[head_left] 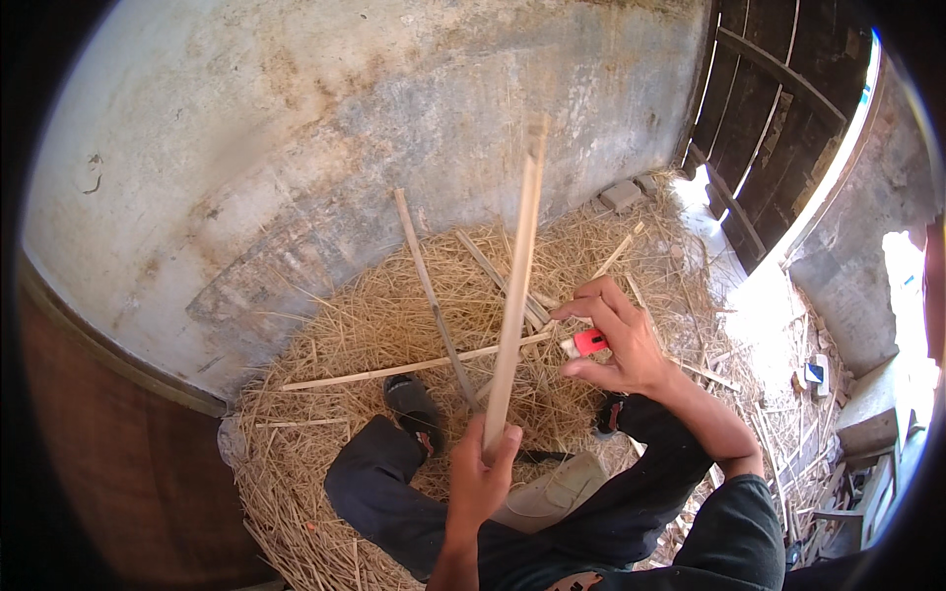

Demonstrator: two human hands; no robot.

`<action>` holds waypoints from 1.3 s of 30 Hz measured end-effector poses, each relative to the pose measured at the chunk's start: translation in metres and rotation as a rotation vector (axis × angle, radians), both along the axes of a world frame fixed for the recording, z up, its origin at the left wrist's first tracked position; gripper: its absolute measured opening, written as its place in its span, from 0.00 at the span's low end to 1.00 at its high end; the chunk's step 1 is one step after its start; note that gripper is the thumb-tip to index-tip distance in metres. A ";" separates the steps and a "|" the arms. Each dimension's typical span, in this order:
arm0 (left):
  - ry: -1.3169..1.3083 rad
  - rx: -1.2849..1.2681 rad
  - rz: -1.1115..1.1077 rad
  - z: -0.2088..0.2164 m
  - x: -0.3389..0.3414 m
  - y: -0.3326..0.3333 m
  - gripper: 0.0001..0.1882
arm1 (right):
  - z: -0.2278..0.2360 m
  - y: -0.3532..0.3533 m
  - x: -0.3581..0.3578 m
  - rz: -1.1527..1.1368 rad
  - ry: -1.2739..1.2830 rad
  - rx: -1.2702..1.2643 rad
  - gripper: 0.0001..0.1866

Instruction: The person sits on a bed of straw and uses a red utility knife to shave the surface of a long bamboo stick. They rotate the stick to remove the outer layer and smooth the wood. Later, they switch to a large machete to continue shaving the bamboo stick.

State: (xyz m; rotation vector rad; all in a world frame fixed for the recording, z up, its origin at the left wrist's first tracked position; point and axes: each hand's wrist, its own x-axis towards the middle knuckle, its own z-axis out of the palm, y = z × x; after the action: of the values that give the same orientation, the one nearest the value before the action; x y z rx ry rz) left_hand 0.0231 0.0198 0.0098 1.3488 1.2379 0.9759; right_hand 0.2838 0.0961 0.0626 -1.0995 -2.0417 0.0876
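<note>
- long pale wooden strip (514, 295), frame centre: left hand (483, 473) grasps its lower end, presumably so its length stands clear.
- small red-and-white object (591, 342), right of centre: tucked in right hand (636, 353), thumb and forefinger parted, apparently free.
- dry yellow straw (350, 330): below both.

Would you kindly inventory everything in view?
Loose straw: one layer, yellow, lower centre
Weathered wall: one, grey, top
Slatted wooden panel: one, dark, upper right
Smooth panel: one, brown, lower left
Rectangular block: at least one, grey, wall's foot
Small flat item: one, blue and white, right
Thin wood-like strips: several, tan, on straw
Long wood-like strip: at least one, tan, in left hand
Small unclear item: one, red, at right hand
Curved item: one, beige, lower centre
Closed shoes: two, dark, on straw
Trousered legs: two, black, lower centre
Left hand: one, bare, low
Right hand: one, bare, centre right
</note>
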 end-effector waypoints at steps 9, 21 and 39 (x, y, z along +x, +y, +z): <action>-0.200 -0.113 -0.079 0.011 0.000 0.000 0.12 | -0.013 -0.016 -0.024 0.235 0.028 -0.059 0.15; 0.046 0.193 0.038 0.018 0.015 -0.006 0.15 | -0.004 -0.034 -0.040 0.117 -0.075 0.148 0.17; 0.241 0.286 0.114 0.019 0.018 -0.007 0.17 | 0.001 -0.040 -0.042 0.013 -0.135 0.180 0.18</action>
State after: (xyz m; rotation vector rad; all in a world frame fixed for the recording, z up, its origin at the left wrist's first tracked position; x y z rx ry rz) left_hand 0.0411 0.0133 0.0292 1.6716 1.4071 1.1275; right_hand 0.2417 0.0565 0.0634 -1.0033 -2.1292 -0.1649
